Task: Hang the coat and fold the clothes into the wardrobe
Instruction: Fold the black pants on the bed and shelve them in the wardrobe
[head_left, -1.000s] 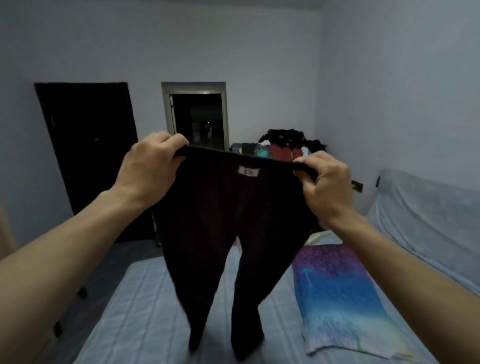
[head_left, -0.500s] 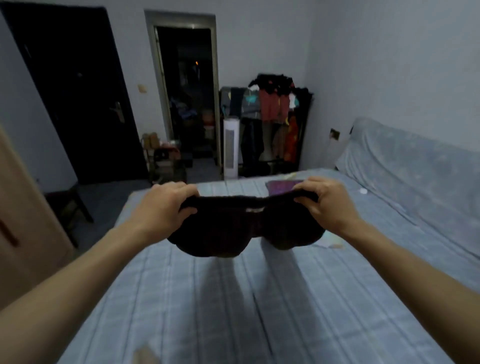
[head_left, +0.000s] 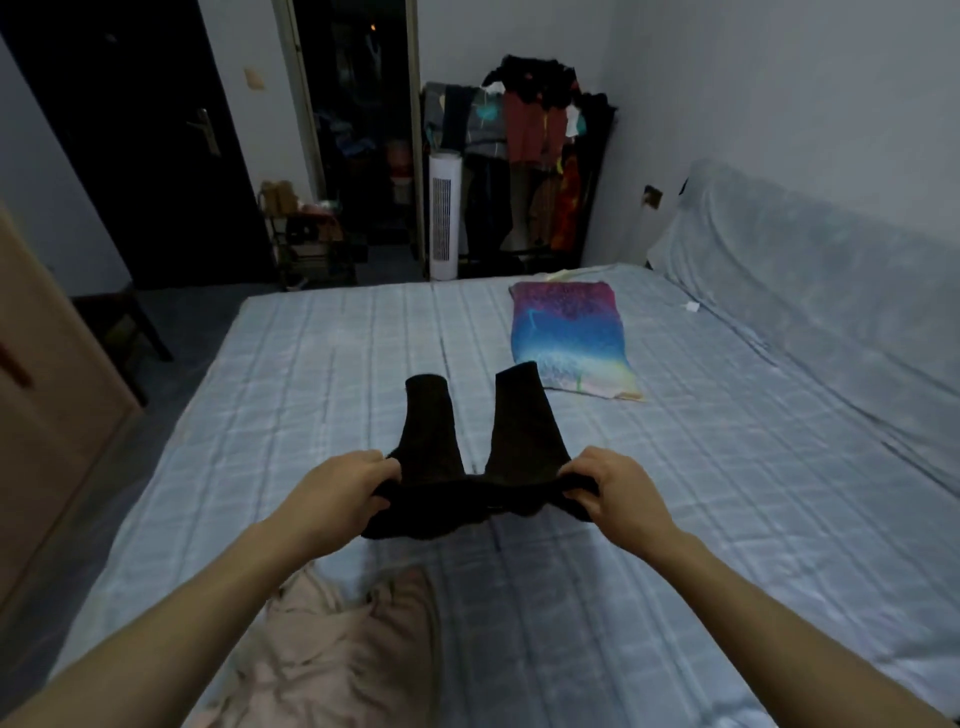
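Dark trousers (head_left: 431, 447) lie with both legs stretched away from me on the blue quilted bed (head_left: 727, 493). My left hand (head_left: 337, 493) grips the waistband's left end and my right hand (head_left: 613, 493) grips its right end, the waist held just above the sheet. A pale pink garment (head_left: 332, 649) lies crumpled on the bed's near edge below my arms. A folded multicoloured cloth (head_left: 569, 338) rests further up the bed to the right.
A loaded clothes rack (head_left: 524, 171) and a white tower fan (head_left: 444, 213) stand past the bed's far end beside an open doorway (head_left: 358, 130). A wooden wardrobe panel (head_left: 47, 389) is at left, a covered headboard (head_left: 831, 270) at right.
The trousers came down from hanging in the air at chest height to lying legs-forward on the bed. My view tilted down and the pink garment came into sight.
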